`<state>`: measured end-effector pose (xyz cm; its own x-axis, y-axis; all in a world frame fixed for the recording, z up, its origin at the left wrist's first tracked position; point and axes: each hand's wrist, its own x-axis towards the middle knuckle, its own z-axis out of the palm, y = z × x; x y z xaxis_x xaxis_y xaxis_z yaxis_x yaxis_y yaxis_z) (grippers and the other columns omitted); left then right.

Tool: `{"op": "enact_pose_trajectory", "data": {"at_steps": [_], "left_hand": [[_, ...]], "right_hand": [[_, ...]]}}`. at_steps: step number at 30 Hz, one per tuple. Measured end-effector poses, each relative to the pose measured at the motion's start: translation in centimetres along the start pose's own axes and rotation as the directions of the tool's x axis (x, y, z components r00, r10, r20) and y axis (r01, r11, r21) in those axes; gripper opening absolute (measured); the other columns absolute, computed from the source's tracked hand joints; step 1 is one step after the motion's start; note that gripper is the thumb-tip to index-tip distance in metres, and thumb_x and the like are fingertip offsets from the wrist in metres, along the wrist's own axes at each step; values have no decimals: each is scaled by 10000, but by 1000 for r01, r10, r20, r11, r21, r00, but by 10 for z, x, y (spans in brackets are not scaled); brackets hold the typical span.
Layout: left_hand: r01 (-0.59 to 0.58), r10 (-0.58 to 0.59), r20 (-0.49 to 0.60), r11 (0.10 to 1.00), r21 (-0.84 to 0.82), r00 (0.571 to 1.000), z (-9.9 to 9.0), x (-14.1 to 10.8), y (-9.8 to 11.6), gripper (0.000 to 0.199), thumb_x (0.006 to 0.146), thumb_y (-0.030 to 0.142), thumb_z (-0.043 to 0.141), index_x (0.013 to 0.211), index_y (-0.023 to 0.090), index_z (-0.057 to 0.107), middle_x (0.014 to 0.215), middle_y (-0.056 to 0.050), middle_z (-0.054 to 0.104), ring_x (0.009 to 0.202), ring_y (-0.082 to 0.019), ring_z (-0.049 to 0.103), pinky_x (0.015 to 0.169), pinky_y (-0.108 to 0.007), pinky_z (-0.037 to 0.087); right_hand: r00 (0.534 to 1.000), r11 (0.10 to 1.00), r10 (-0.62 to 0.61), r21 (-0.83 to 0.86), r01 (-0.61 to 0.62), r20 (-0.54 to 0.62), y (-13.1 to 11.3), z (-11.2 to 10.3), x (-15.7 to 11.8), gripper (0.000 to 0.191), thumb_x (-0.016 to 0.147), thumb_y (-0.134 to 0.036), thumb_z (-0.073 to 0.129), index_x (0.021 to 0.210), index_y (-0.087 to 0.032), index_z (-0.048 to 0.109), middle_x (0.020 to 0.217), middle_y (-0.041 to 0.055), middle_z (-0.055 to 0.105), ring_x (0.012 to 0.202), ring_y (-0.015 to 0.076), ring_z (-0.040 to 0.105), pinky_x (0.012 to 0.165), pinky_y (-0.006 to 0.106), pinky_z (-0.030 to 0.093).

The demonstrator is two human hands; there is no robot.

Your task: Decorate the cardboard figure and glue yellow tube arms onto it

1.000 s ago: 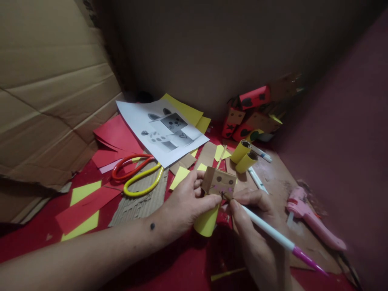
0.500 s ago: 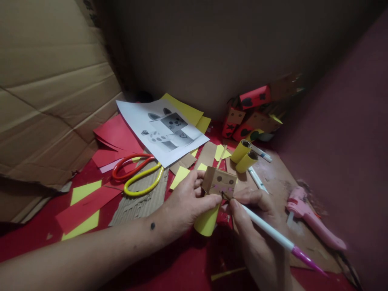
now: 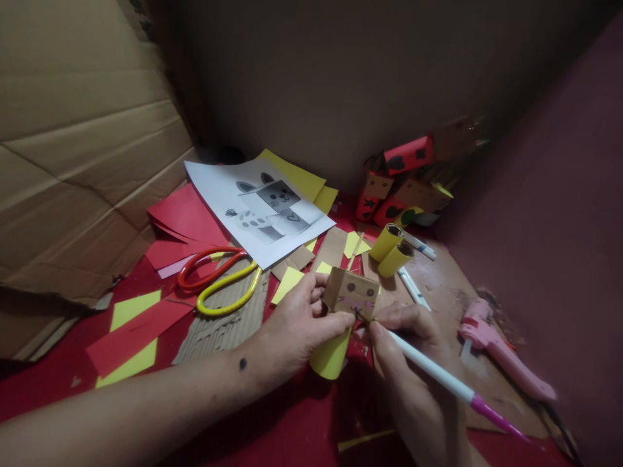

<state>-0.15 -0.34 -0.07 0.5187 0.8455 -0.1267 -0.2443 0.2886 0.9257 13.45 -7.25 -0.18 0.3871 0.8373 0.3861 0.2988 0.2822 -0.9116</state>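
My left hand [image 3: 304, 318] grips a small figure with a cardboard box head [image 3: 354, 290] and a yellow tube body [image 3: 331, 355]. The head bears two dark eyes, pink marks and whisker lines. Closed around a white pen with a magenta end [image 3: 431, 366], my right hand [image 3: 413, 350] is at the lower right edge of the head. The pen's tip is hidden by the fingers. Two yellow rolls [image 3: 395, 258] stand close behind the figure. Left of my left hand are scissors [image 3: 228, 288] with one red and one yellow handle loop.
A printed sheet [image 3: 260, 227] lies over red and yellow paper at the back. Red-and-cardboard figures [image 3: 399, 188] are piled at the back right. A pink glue gun [image 3: 506, 357] rests on cardboard at the right. Large cardboard [image 3: 82, 162] rises at the left.
Both hands keep their hold with almost no movement. The view has shifted very slightly, so things on the left appear a little further left.
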Motion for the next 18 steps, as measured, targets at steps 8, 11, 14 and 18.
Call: {"op": "enact_pose_trajectory", "data": {"at_steps": [8,11,14,18], "left_hand": [[1,-1,14,1000,0,1000,-1,1,0,364,803,172,736,1103,173,528,1104,-77,707,1045,-224,695,925,-360,541],[11,-11,12,1000,-2,1000,0,0,0,361,804,162,731,1098,169,519,1111,-84,702,1039,-225,696,917,-362,545],[6,-6,13,1000,0,1000,0,-1,0,363,802,163,732,1096,170,517,1120,-87,700,1039,-228,697,911,-364,547],[4,-4,10,1000,2,1000,0,0,-1,362,799,171,735,1091,172,521,1119,-84,703,1044,-231,698,899,-356,549]], "right_hand": [[1000,1000,15,10,-15,12,3,-3,0,108,854,-220,684,770,-245,622,653,-42,648,500,95,591,455,160,501],[999,999,40,15,-40,26,7,-5,-1,95,880,-245,688,806,-250,629,686,-37,667,530,101,607,476,168,509],[999,1000,24,-4,-24,24,10,-7,-2,104,892,-250,685,809,-254,623,699,-45,671,532,93,607,490,165,507],[1000,1000,13,-12,-13,16,9,-7,-3,103,898,-229,673,814,-253,618,723,-53,671,567,86,622,538,160,524]]}}
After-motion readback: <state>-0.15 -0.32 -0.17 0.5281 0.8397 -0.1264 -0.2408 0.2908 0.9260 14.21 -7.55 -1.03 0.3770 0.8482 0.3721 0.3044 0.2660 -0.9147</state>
